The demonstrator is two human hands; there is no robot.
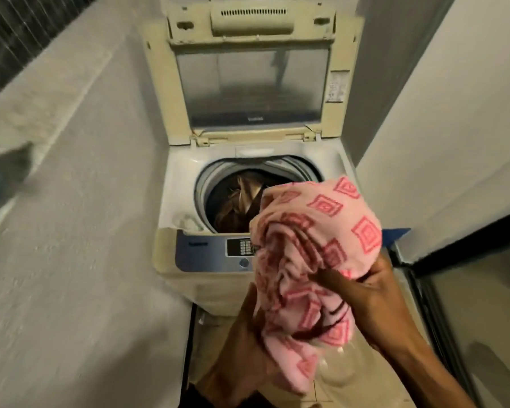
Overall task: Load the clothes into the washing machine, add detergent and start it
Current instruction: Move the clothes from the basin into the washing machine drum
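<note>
Both hands hold a bunched pink towel (pixel 312 245) with red square patterns, low and right of centre in the frame. The right hand (pixel 368 293) grips it from the right with fingers curled into the folds; the left hand (pixel 248 328) holds its lower left side, though its fingers are mostly hidden behind the cloth. The washing machine (pixel 189 201) stands just beyond, toward the upper middle of the frame, with its lid (pixel 252 86) raised upright. Its drum opening (pixel 227 198) lies up and left of the towel and already holds brown clothes (pixel 236 207). The towel's top overlaps the opening's right edge, so the load probably needs to travel forward and slightly left before release.
</note>
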